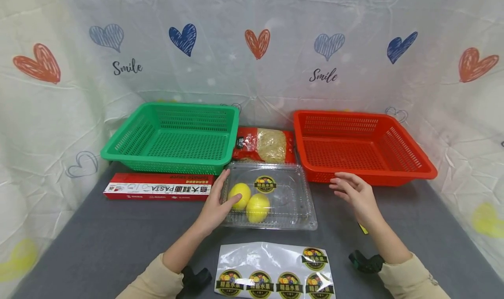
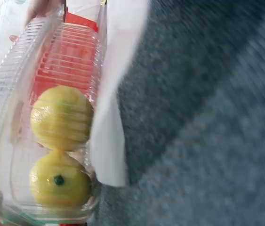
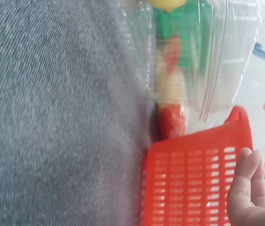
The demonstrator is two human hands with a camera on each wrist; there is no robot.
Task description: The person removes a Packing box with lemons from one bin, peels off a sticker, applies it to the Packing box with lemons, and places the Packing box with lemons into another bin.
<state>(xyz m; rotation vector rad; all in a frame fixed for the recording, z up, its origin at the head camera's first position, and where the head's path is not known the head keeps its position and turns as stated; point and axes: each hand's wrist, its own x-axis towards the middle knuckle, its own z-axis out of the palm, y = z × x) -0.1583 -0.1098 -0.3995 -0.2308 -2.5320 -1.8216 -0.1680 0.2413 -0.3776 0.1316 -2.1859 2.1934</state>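
Observation:
A clear plastic clamshell box (image 1: 289,203) lies closed on the grey table, with two yellow lemons (image 1: 257,208) inside at its left. A round black and gold sticker (image 1: 265,184) sits on its lid. My left hand (image 1: 215,206) rests along the box's left side, thumb over the lid near the lemons. Apart from the box, my right hand (image 1: 356,196) hovers by the front of the red basket (image 1: 366,176), fingers loosely bent, holding nothing visible. In the left wrist view the lemons (image 2: 61,117) show through the box wall.
A sheet of stickers (image 1: 271,257) lies at the front. The green basket (image 1: 169,164) stands back left, a red and white pasta box (image 1: 157,188) before it. A noodle bag (image 1: 271,144) lies between the baskets. A yellow strip (image 1: 362,229) shows under the right forearm.

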